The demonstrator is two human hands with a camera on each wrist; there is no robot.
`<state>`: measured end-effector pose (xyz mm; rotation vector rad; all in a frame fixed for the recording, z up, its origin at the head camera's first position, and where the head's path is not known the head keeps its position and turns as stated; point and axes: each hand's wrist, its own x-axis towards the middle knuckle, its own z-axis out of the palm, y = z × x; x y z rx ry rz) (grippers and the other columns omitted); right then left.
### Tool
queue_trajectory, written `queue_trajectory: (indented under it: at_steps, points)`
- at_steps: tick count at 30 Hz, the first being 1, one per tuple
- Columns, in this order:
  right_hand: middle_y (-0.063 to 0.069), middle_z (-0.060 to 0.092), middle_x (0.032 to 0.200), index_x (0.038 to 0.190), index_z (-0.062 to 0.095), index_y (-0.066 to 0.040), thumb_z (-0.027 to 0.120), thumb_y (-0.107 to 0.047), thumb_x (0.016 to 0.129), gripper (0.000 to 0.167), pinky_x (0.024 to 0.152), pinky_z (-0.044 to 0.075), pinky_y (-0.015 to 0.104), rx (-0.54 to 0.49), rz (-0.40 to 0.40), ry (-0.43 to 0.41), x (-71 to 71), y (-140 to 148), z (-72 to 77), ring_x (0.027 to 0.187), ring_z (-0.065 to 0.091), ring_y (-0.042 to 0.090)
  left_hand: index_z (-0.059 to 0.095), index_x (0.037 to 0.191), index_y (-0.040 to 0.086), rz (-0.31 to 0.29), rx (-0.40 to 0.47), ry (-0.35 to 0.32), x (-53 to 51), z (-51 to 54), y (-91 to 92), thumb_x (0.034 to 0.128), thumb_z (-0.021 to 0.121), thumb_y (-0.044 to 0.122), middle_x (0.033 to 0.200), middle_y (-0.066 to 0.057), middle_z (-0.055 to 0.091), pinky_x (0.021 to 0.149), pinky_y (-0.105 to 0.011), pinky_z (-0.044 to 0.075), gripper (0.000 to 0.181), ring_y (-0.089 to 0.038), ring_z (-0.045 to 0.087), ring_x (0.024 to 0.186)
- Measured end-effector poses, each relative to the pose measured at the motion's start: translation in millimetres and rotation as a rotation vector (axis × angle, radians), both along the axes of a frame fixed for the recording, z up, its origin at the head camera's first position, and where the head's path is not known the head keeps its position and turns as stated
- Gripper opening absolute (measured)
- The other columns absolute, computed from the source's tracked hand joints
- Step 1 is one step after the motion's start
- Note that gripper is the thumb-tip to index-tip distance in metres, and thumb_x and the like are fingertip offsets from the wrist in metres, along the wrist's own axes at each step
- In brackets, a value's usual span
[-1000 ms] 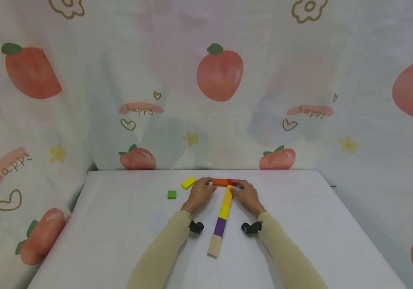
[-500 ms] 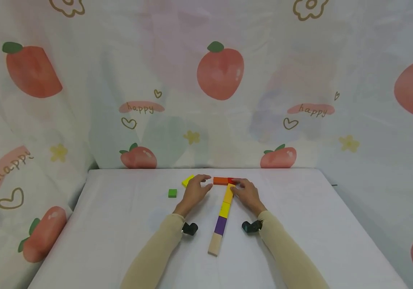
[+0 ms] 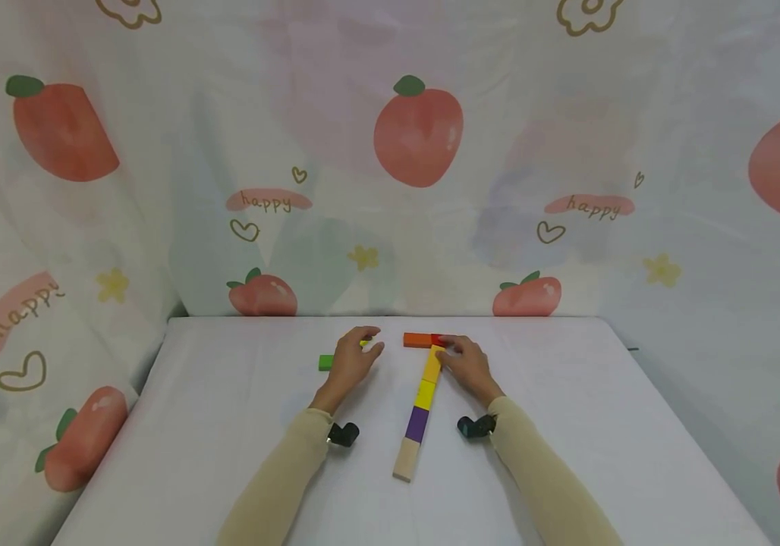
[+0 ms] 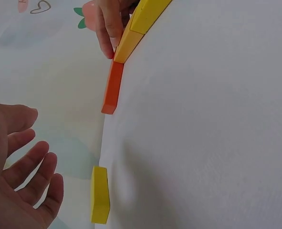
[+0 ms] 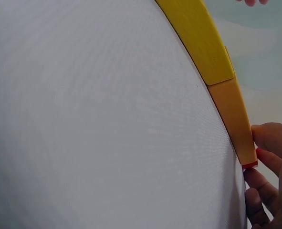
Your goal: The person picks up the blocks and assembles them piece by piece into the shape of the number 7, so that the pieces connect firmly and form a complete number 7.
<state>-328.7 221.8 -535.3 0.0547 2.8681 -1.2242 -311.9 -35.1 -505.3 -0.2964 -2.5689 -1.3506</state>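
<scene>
On the white table [image 3: 226, 440], eight blocks are lying in view, and the one purple block [image 3: 416, 425] is sitting within a line of four. Just nearer the person than the purple block, one plain wooden block [image 3: 406, 459] is touching it; just beyond the purple block, one yellow block [image 3: 424, 394] is abutting it, and farther beyond, one amber block [image 3: 432, 364] is ending the line. At the far side from the purple block, two more are lying crosswise, end to end: one orange block [image 3: 417, 340] and one red block [image 3: 435, 339], the red meeting the amber. Two blocks are lying apart, to the left of the purple block and beyond it: one green block [image 3: 325, 362] and one loose yellow block [image 4: 100, 195], each partly covered by a hand in the head view.

Two hands are working. Beyond the purple block and to its left, the left hand [image 3: 352, 360] is hovering released, fingers loosely bent, near the loose yellow block. Beyond the purple block and to its right, the right hand [image 3: 468, 364] is pinching the red block, one digit also touching the amber. Two pale sleeves [image 3: 274, 478] are covering the forearms.
</scene>
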Motion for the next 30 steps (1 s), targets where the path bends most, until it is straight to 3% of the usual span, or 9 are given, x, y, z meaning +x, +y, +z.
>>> queue_trajectory:
  at_steps: [8, 18, 30]
  points:
    - [0.011, 0.051, 0.143, 0.138, 0.057, -0.020, 0.063, -0.034, 0.095, 0.046, 0.109, 0.038, 0.057, 0.012, 0.007, 0.024, -1.6, 1.7, 1.1, 0.128, 0.047, 0.035, 0.065, 0.123, 0.010, 0.047, 0.016, 0.002, -0.1, 4.9, -15.2, 0.0939, 0.067, 0.021, 0.122, -0.009, 0.066, 0.102, -0.042, 0.050, 0.031, -0.027, 0.060, 0.115]
    - [0.012, 0.052, 0.141, 0.137, 0.058, -0.020, 0.063, -0.034, 0.095, 0.045, 0.108, 0.037, 0.057, 0.022, 0.015, 0.038, -3.3, 2.1, 1.7, 0.126, 0.047, 0.036, 0.067, 0.120, 0.005, 0.096, 0.000, 0.042, -13.0, -0.2, -38.2, 0.0908, 0.069, 0.018, 0.117, -0.012, 0.068, 0.095, -0.045, 0.051, 0.032, -0.031, 0.061, 0.110]
    - [0.013, 0.050, 0.143, 0.138, 0.057, -0.021, 0.062, -0.036, 0.095, 0.046, 0.108, 0.037, 0.057, 0.002, 0.008, 0.012, -1.9, 2.6, -2.5, 0.127, 0.046, 0.036, 0.068, 0.119, 0.006, 0.157, -0.088, -0.069, -19.4, -17.0, -47.4, 0.0878, 0.071, 0.026, 0.117, -0.013, 0.069, 0.097, -0.055, 0.040, 0.037, -0.031, 0.061, 0.110]
